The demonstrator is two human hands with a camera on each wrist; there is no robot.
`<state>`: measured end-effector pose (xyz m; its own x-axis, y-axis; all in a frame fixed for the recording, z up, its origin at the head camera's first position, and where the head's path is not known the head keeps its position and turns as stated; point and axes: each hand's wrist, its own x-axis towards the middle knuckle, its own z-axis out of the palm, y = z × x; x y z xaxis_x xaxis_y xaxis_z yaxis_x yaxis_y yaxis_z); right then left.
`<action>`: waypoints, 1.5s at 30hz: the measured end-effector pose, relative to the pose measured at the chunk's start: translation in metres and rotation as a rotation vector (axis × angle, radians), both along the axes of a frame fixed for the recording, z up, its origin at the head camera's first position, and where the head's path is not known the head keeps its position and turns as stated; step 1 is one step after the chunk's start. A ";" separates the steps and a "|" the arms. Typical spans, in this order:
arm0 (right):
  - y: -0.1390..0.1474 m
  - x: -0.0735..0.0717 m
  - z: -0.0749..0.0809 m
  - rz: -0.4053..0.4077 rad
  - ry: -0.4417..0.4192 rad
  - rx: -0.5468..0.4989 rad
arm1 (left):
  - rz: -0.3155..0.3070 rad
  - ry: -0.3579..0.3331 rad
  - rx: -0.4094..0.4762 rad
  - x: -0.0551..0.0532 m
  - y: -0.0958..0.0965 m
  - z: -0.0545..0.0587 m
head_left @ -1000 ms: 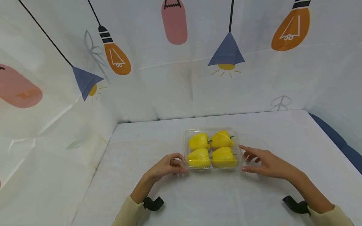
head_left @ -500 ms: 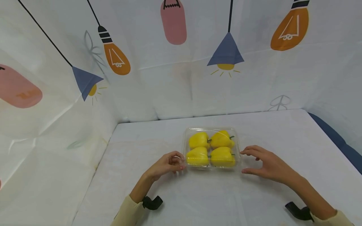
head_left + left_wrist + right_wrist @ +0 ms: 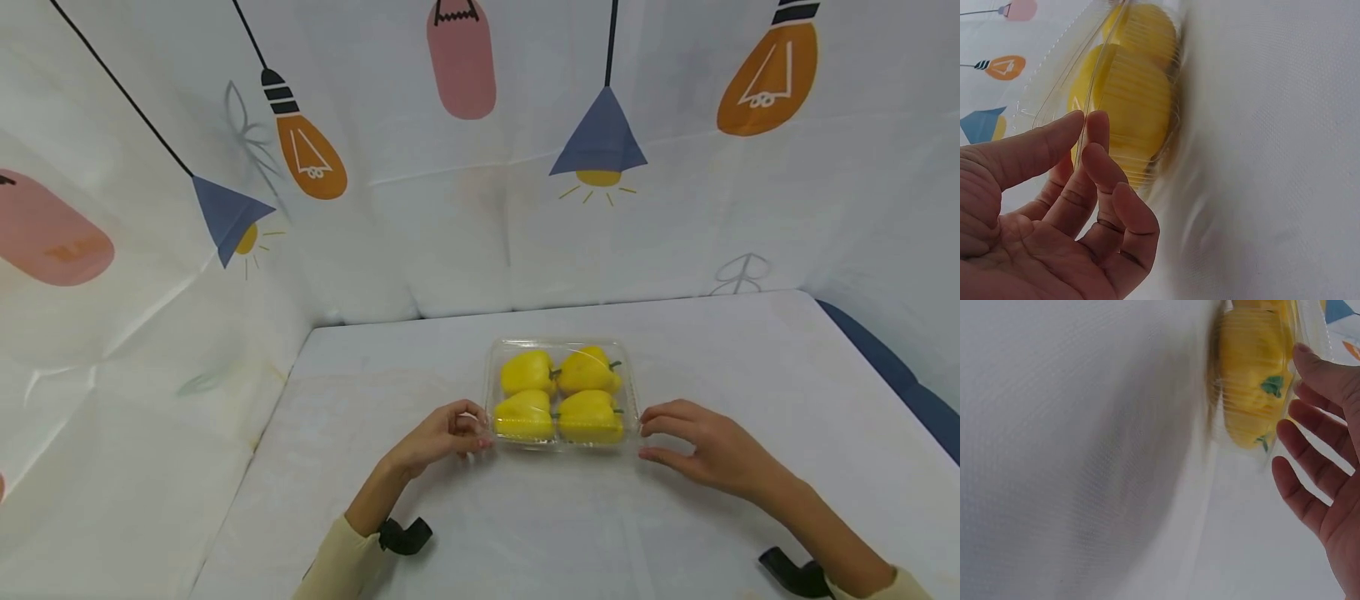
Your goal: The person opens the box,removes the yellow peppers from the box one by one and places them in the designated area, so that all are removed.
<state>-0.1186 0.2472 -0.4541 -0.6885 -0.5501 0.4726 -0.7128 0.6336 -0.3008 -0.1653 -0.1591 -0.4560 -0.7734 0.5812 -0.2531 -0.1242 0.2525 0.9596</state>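
Observation:
A clear plastic clamshell box (image 3: 562,340) with several yellow bell peppers (image 3: 591,417) in it lies on the white-covered table. At its front left corner, the left hand (image 3: 442,437) pinches the rim between thumb and forefinger; the left wrist view shows the thumb (image 3: 1072,128) on the rim, with the other fingers loosely bent. By the right side of the box is the right hand (image 3: 705,442), its fingers spread and gently bent. In the right wrist view its thumb tip (image 3: 1302,353) meets the rim, while the lower fingers stay apart from the box.
The table (image 3: 375,358) has a white cloth and ends at a white curtain (image 3: 450,233) printed with lamps and bulbs. Something dark blue (image 3: 885,358) shows beyond the right edge. Each wrist wears a black camera mount (image 3: 405,536).
The box has shifted very slightly left and away. The right hand's fingers have changed pose beside it, and its wrist has moved a little lower. The left hand stays at its corner.

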 end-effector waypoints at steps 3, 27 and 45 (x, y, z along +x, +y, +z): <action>-0.002 0.000 0.003 0.029 0.023 0.003 | 0.007 -0.007 -0.002 0.000 0.000 0.000; -0.006 0.005 -0.004 0.110 0.180 -0.001 | -0.004 -0.006 -0.011 0.007 0.001 0.000; -0.003 0.002 0.000 0.175 0.022 -0.158 | 0.006 0.005 -0.029 0.016 0.004 0.001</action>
